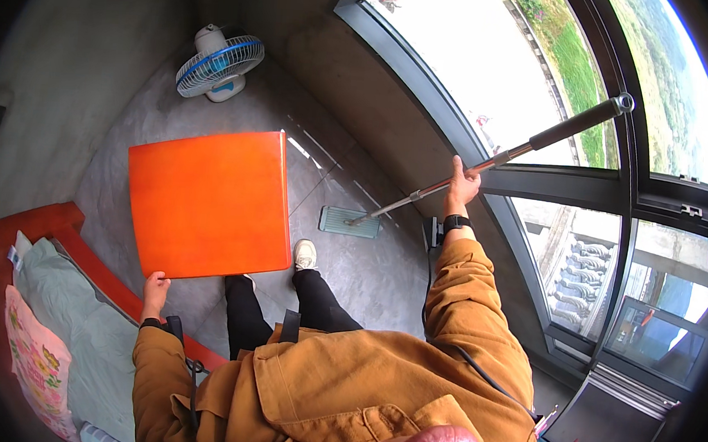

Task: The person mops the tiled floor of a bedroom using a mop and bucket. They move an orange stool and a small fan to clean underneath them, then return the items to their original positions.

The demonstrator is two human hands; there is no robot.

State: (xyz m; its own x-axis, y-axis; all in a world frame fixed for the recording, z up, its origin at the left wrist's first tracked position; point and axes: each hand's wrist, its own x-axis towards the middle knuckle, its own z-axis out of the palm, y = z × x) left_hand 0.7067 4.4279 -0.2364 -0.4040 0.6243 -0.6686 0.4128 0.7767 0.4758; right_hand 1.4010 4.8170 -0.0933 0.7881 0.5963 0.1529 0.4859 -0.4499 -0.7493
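Observation:
My right hand is wrapped around the metal pole of a flat mop, below its dark foam handle grip. The pole slants down to a pale green rectangular mop head, which lies flat on the grey floor. At the near left corner of a glossy orange square tabletop, my left hand grips the edge with its fingertips. Whatever supports this top is hidden beneath it. Both wrists wear black bands.
A white and blue electric fan stands on the floor near the corner. To the left is a red wooden bed frame with a pale green bedsheet and a pink flowered pillow. Grey-framed windows line the right wall.

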